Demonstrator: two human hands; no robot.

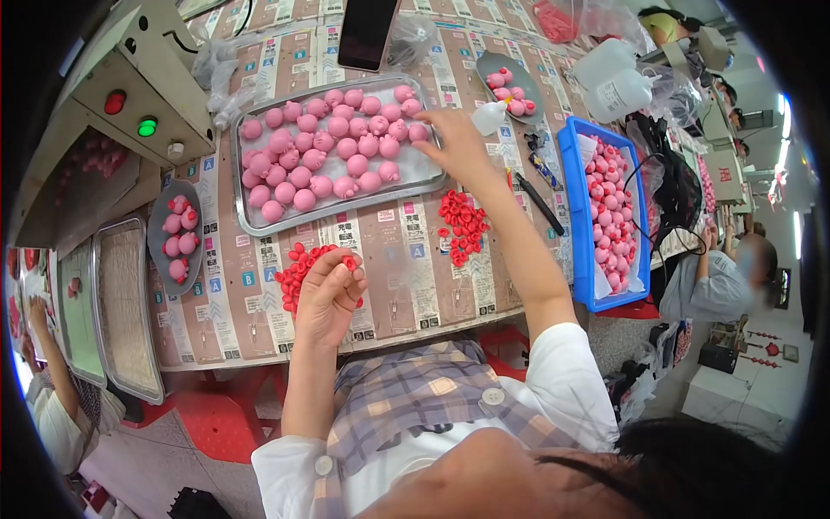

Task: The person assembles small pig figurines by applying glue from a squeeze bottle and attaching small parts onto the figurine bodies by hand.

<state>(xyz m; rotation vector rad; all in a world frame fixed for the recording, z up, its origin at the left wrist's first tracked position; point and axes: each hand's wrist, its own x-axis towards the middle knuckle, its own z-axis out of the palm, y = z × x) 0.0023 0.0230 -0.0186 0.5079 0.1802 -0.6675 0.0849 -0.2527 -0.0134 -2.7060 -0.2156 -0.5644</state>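
My left hand point(330, 290) is closed in a pinch on a small red ring-like piece point(348, 262), raised over a pile of red pieces point(292, 275). Away to the upper right, my right hand point(456, 143) reaches over the rim of a metal tray point(333, 208). Its thumb and forefinger are apart, on either side of a pink ball point(418, 132) at the tray's right edge; whether they touch it I cannot tell. Several pink balls with small bumps point(335, 127) lie in the tray. A second red pile point(462, 227) is below my right forearm.
A blue crate point(577, 216) of pink-and-red balls stands at right. Grey dishes point(158, 233) point(529, 69) hold finished-looking balls. Also around are a phone point(367, 33), a black pen-like tool point(539, 203), a white dropper bottle point(489, 117), and a machine point(130, 86). Other people sit nearby.
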